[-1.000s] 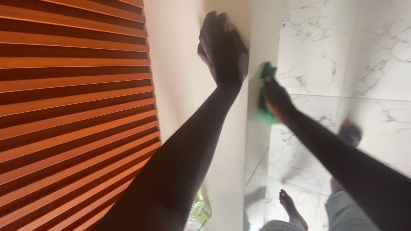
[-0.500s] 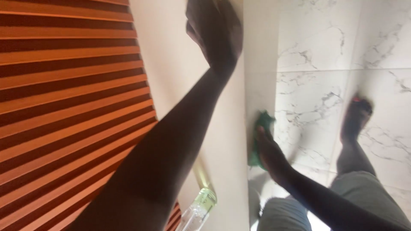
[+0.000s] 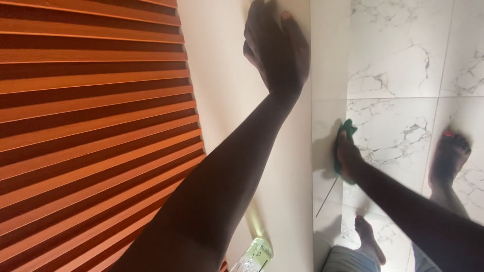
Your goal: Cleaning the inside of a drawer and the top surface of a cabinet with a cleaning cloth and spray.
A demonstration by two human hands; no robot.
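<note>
My left hand (image 3: 276,48) rests flat on the top of a cream ledge (image 3: 232,100), fingers spread and holding nothing. My right hand (image 3: 348,155) reaches down along the ledge's side and presses a green cloth (image 3: 343,132) against its lower face, near the floor. My two bare feet (image 3: 450,151) stand on the white marble floor below.
A wall of orange-brown horizontal slats (image 3: 91,131) fills the left side. A clear bottle with pale green liquid (image 3: 254,254) stands on the ledge near the bottom edge. White marble floor tiles (image 3: 398,60) lie to the right.
The right hand with the green cloth first slid down the ledge's side, then back up a little. The left hand stayed flat on the ledge while the view shifted.
</note>
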